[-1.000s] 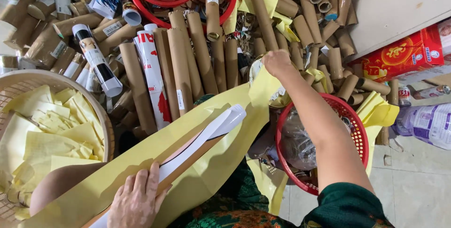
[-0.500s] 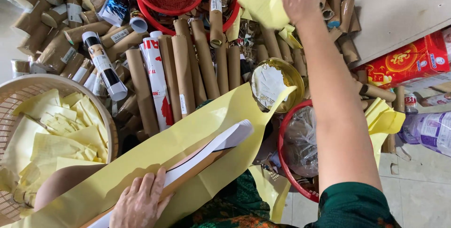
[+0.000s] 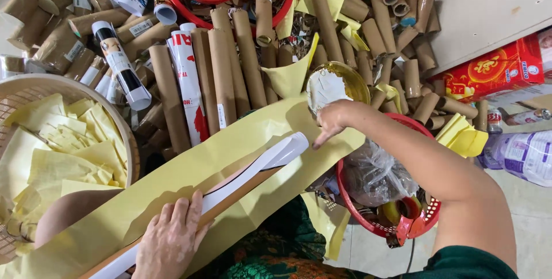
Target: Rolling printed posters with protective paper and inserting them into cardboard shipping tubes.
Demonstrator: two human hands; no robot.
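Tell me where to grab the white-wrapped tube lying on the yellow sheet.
Grip the white-wrapped tube near its free upper-right end, coming from above. It lies flat and slanted on the yellow sheet, and the left hand already presses its lower end.

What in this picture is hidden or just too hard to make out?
- Head view: the left hand covers part of the long tube, whose lower end the bottom edge cuts off.
- The crinkled plastic bag hides most of the red basket's contents.
- The right hand's fingertips point down, so contact with the yellow paper is uncertain.
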